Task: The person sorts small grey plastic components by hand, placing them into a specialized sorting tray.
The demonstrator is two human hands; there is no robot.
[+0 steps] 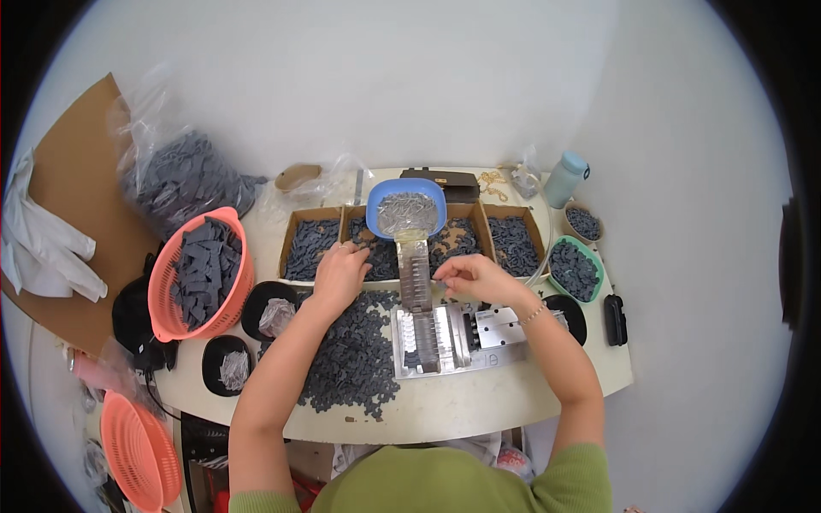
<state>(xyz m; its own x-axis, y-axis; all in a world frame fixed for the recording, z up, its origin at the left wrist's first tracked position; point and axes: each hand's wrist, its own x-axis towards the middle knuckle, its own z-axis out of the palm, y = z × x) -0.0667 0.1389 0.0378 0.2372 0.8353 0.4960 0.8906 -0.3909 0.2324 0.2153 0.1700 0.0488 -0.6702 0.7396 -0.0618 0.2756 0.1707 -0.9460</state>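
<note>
Pale table, loose grey pieces, metal fixture

loose pieces left of fixture

Small dark-grey pieces (loosely heaped)

handwritten marking, on silver base plate
</note>
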